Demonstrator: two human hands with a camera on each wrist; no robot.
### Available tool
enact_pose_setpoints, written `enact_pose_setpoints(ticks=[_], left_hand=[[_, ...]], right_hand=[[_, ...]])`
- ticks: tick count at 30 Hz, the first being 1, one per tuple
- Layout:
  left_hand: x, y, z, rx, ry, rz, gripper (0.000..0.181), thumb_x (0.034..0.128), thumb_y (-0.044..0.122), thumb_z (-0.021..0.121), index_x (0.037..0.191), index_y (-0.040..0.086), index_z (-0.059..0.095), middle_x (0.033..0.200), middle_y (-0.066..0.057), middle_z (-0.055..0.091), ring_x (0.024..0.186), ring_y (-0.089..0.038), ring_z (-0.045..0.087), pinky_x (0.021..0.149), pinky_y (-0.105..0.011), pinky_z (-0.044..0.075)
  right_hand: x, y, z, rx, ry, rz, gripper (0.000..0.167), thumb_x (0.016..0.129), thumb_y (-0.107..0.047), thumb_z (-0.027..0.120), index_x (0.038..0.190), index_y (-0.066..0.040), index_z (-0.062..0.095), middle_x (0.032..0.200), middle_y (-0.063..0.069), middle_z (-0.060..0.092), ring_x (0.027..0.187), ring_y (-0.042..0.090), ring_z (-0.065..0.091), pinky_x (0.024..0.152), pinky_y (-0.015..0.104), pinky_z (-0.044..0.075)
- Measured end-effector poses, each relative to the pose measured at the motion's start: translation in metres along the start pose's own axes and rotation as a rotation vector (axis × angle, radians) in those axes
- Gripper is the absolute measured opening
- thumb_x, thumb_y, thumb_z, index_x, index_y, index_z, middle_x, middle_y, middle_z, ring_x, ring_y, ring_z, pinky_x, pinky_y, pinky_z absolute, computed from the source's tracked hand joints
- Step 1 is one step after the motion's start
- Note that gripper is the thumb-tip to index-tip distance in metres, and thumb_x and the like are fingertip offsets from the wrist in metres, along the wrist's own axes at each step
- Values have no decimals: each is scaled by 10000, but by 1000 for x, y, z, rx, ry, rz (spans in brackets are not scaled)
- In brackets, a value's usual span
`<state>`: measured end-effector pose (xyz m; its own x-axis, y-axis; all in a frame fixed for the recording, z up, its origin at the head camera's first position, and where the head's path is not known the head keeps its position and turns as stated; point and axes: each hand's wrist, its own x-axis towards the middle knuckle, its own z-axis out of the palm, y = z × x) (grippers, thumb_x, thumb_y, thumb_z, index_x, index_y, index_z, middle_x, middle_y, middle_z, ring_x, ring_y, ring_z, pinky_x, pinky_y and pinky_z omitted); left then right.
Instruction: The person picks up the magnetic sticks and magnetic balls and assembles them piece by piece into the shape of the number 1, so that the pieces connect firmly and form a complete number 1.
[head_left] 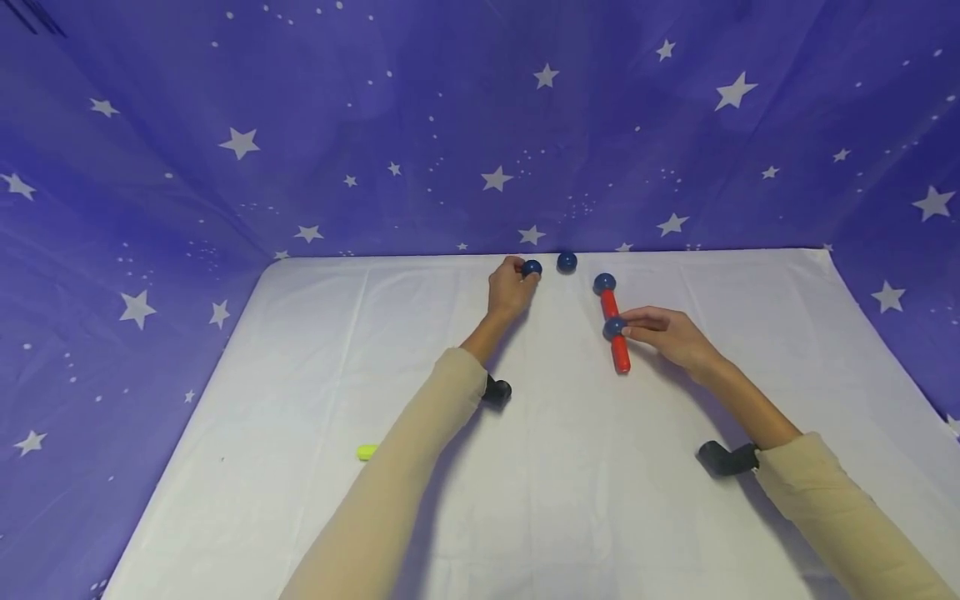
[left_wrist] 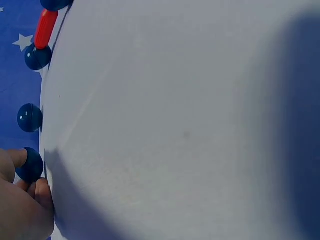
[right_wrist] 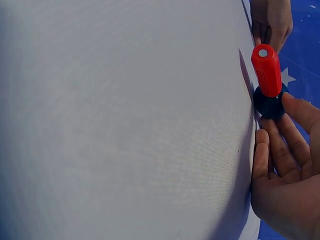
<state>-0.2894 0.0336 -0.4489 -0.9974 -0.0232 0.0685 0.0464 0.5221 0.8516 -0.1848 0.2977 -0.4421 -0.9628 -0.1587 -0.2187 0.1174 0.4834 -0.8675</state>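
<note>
Near the table's far edge my left hand (head_left: 510, 289) pinches a dark blue ball (head_left: 532, 267) between thumb and fingers; the left wrist view shows this ball (left_wrist: 31, 165) too. My right hand (head_left: 671, 335) grips another blue ball (head_left: 614, 327) in the middle of a chain. A red rod (head_left: 609, 303) links that ball to a blue end ball (head_left: 604, 283), and a second red rod (head_left: 621, 355) sticks out toward me. In the right wrist view this near rod (right_wrist: 267, 70) shows a round silvery tip. A loose blue ball (head_left: 567, 262) sits between my left hand and the chain.
A white cloth covers the table (head_left: 555, 500). A yellow-green piece (head_left: 367, 452) lies at left, partly hidden by my left sleeve. Behind the far edge hangs a blue curtain (head_left: 420, 125) with white stars. Black wrist camera mounts (head_left: 723, 459) jut from both sleeves.
</note>
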Motion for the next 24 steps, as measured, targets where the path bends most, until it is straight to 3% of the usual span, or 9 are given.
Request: enact_pose_setpoints(ticks=[13,24], left_hand=[[-22,-1,-5,-8,-70,82,401,945,116,670,1300,-45,575,1127,-150,671,1009,-215,635,904,-285,472],[-42,4,-9,-19,-130,124,384,940,114,678,1287,-32,603,1061,-123,662,954,-192,607,849,-260,479]], right_hand=[[1,2,-2,-3,-11,-6,503,956,-341,692,1340,-34,588,1356,231,573,1349,395,425,1093,626,259],[-1,0,-1,22,-21,-8,484,976,-282,671,1365,-15,566,1359,239,566,1325,412,447,1098,647,234]])
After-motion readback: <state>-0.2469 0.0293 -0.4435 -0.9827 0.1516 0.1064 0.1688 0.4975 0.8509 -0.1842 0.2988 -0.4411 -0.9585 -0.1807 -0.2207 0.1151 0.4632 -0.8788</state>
